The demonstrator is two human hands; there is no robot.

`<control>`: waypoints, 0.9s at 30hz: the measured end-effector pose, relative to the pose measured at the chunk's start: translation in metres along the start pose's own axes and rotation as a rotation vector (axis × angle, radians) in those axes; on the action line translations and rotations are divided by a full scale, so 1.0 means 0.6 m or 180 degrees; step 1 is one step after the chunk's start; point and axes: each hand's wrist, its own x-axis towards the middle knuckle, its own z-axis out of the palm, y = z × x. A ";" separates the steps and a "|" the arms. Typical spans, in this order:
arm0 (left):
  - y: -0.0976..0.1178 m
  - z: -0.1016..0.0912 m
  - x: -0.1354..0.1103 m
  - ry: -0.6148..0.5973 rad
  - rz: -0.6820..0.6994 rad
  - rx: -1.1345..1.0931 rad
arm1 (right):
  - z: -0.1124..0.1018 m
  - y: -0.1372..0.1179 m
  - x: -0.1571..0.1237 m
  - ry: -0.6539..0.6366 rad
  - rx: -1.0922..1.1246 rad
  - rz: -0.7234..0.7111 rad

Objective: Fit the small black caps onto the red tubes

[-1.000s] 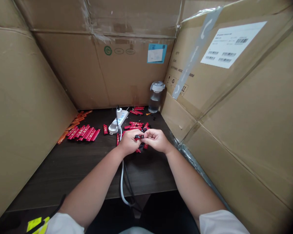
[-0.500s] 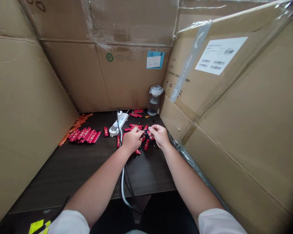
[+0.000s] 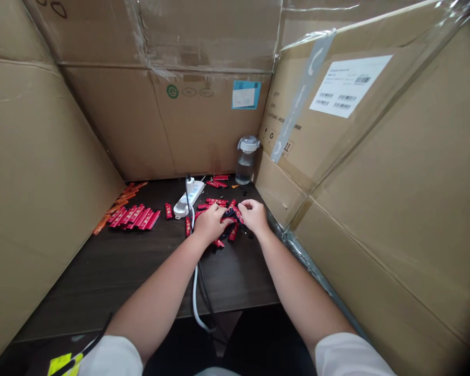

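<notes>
My left hand (image 3: 210, 223) and my right hand (image 3: 254, 216) sit close together over a loose pile of red oblong pieces (image 3: 223, 222) on the dark wooden desk (image 3: 102, 277). A small black part (image 3: 231, 213) lies between my fingertips, attached to red pieces. My left fingers reach over the pile, and my right fingertips touch its far right side. I cannot tell whether either hand grips anything. A tidy row of similar red pieces (image 3: 133, 217) lies further left, with orange strips (image 3: 119, 202) beside it.
A white power strip (image 3: 188, 198) lies just beyond my left hand, its white and black cables (image 3: 196, 292) running toward me off the desk edge. A water bottle (image 3: 245, 161) stands in the far corner. Cardboard walls (image 3: 43, 156) enclose the left, back and right.
My hands have come apart slightly and dropped from holding a piece up between them to lying on the pile. The view has shifted a little.
</notes>
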 end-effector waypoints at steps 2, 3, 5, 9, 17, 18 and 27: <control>-0.003 -0.004 -0.005 0.0085 0.0046 -0.0329 | -0.004 -0.007 -0.003 0.0033 0.0164 -0.0088; -0.003 -0.007 -0.006 0.0159 0.0048 -0.0516 | -0.004 -0.013 -0.007 -0.0065 0.0370 -0.0032; -0.001 -0.013 -0.009 0.0335 -0.0017 -0.0900 | -0.004 -0.026 -0.018 -0.0490 0.0915 0.0147; 0.009 -0.020 -0.016 0.0281 -0.0208 -0.1613 | -0.001 -0.053 -0.047 -0.1628 0.1543 0.0169; 0.023 -0.024 -0.024 0.0040 -0.0055 -0.2269 | 0.003 -0.067 -0.062 -0.1675 0.1341 -0.0394; 0.025 -0.027 -0.024 0.0041 -0.0156 -0.2489 | 0.001 -0.066 -0.060 -0.1624 0.1463 -0.0258; 0.035 -0.041 -0.023 -0.0607 -0.0960 -0.4009 | -0.014 -0.057 -0.049 -0.1794 0.2092 0.0166</control>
